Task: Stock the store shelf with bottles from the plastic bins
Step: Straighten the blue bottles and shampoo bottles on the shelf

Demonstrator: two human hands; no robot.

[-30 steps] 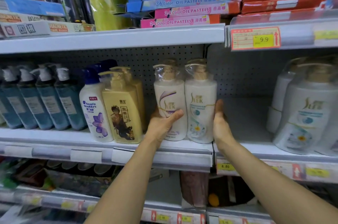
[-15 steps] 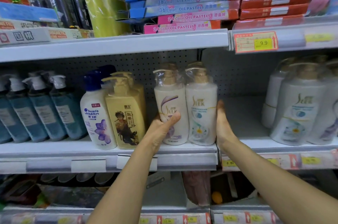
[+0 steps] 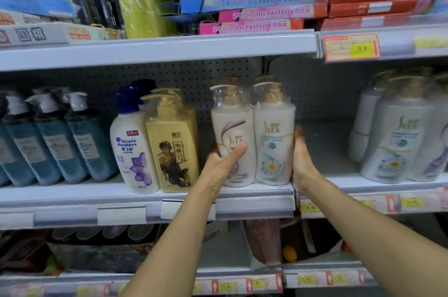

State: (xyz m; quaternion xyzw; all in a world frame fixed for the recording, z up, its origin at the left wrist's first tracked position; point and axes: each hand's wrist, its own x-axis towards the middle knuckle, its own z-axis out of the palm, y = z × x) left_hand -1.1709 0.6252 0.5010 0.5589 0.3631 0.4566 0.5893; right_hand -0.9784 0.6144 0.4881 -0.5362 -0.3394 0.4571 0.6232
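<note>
Both arms reach forward. The left hand grips the white plastic pump bottle with purple swirl label, thumb across its front; the right hand presses the side of the white plastic pump bottle with daisy label, fingers hidden, so I cannot tell their grasp. Both bottles stand touching at the front edge of the grey metal shelf, with bare shelf to their right

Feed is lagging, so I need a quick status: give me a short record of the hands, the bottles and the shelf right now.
left hand: grips the purple-label bottle, thumb across its front
right hand: fingers straight, flat against the outer side of the daisy-label bottle
held bottles: upright, side by side and touching, bases apparently on the shelf near its front edge
left neighbour: yellow bottle, a small gap between
right neighbour: wider gap, then more white bottles
</note>
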